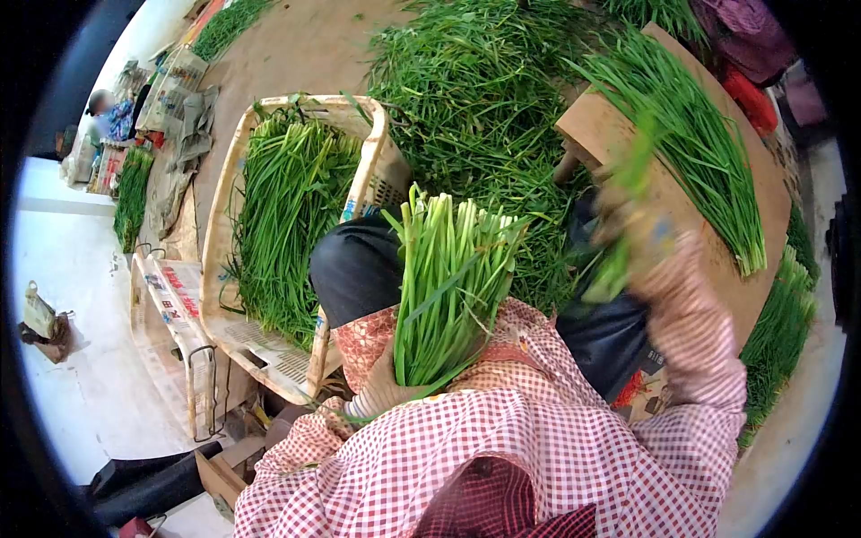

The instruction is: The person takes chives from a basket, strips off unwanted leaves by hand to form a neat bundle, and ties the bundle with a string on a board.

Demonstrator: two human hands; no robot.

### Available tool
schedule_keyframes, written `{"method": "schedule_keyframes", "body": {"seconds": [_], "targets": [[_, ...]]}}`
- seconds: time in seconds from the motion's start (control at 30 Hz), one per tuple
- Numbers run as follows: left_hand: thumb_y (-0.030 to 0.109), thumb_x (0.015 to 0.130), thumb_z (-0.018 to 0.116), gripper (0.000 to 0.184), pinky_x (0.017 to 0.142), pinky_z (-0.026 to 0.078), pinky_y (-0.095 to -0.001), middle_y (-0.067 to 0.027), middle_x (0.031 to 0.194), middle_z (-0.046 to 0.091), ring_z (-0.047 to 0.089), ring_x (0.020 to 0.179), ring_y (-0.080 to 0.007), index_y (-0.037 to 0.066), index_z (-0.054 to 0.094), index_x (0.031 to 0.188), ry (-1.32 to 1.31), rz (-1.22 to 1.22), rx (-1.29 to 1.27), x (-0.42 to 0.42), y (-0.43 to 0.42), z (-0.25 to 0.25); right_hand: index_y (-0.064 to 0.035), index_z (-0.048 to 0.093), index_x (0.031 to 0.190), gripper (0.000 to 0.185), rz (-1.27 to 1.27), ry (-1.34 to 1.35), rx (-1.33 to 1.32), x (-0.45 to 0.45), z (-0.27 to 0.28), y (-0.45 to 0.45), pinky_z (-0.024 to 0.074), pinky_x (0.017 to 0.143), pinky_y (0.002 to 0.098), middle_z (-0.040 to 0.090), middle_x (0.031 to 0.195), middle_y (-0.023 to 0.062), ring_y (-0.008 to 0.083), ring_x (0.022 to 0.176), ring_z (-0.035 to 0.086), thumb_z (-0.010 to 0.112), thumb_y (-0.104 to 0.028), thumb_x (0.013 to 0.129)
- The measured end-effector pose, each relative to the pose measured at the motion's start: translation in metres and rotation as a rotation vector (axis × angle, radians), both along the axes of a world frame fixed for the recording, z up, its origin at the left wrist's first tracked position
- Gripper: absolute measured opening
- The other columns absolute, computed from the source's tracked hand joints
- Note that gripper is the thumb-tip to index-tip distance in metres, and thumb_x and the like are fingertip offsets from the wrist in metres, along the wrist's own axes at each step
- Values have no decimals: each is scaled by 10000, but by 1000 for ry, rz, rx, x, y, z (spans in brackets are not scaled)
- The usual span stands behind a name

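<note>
My left hand is closed around the lower, leafy part of a thick bunch of garlic chives, held upright against my lap with the pale cut ends on top. Out to the right, my right hand is smeared by motion. Blurred green chive leaves stick out above and below it, so it appears to grip a small bundle. Beside that hand, more loose chives lie across a brown board.
A plastic crate packed with chives stands left of my knee. A heap of loose greens covers the floor ahead. Another crate is at far left, and bundles lie beyond the board. A person is in the far left background.
</note>
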State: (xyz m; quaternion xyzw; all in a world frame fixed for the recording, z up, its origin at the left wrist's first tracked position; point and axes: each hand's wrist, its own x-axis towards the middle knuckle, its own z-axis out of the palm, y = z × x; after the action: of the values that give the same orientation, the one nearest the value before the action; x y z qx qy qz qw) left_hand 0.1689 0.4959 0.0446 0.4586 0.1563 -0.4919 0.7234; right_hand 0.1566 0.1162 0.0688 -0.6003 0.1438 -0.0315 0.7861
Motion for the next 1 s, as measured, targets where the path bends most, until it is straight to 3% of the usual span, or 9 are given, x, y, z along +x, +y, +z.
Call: {"method": "schedule_keyframes", "body": {"seconds": [0.17,0.37,0.43,0.47,0.53,0.63,0.77,0.87,1.0], "targets": [[343,939,490,520,1119,263,-389,-36,1370,465,410,1280,-201,130,342,1388,-820,-362,384,-11,-5,41,-19,330,1346,1021,201,84,-343,12,-14,127,428,947,376,524,1259,198,273,1123,534,838,-478,589],[302,956,465,457,1116,255,-372,-26,1408,423,360,1314,-182,156,368,1378,-823,-706,600,4,-34,79,3,361,1328,708,383,288,-577,15,-4,147,505,828,332,591,1078,123,230,936,615,721,-269,782],[301,963,448,441,1115,254,-370,-26,1418,412,351,1319,-181,165,377,1376,-812,-806,661,3,-28,66,5,393,1321,586,514,446,-9,22,6,134,531,621,283,619,976,91,168,729,631,638,-220,839],[324,965,432,446,1114,255,-373,-28,1420,408,354,1317,-184,164,374,1378,-588,-409,213,-4,-14,34,-22,413,1320,500,468,415,-37,21,3,137,492,479,256,624,879,68,104,589,594,567,-173,869],[347,967,416,454,1113,257,-375,-29,1423,405,356,1316,-187,164,371,1380,-343,-11,-220,-11,5,-2,-31,432,1307,471,506,421,-280,26,-26,129,499,492,267,622,863,71,116,604,600,545,-164,870],[370,969,383,464,1114,258,-388,-27,1428,398,349,1318,-195,172,361,1388,-486,-48,-157,-10,11,-12,-41,436,1325,482,583,302,-1060,45,-36,112,527,739,345,632,920,145,287,825,632,487,-173,864],[349,966,400,442,1100,296,-400,-62,1386,447,409,1274,-237,149,409,1360,-94,-47,-25,-4,7,-1,-51,422,1340,511,501,360,-1074,77,-54,98,447,934,404,563,1204,198,335,1088,555,500,-183,853],[341,965,412,433,1085,332,-400,-90,1340,493,464,1225,-254,109,448,1329,-186,-125,59,2,8,-1,-42,466,1270,390,611,315,-1150,100,-62,104,503,759,360,601,1051,143,281,887,599,485,-191,910],[159,626,859,1026,1030,378,-346,-121,1358,459,458,1224,-195,70,231,1432,-431,-390,319,5,21,-1,-81,507,1215,347,485,545,-870,156,-116,80,501,645,340,604,878,102,227,721,572,474,-114,871]]}}
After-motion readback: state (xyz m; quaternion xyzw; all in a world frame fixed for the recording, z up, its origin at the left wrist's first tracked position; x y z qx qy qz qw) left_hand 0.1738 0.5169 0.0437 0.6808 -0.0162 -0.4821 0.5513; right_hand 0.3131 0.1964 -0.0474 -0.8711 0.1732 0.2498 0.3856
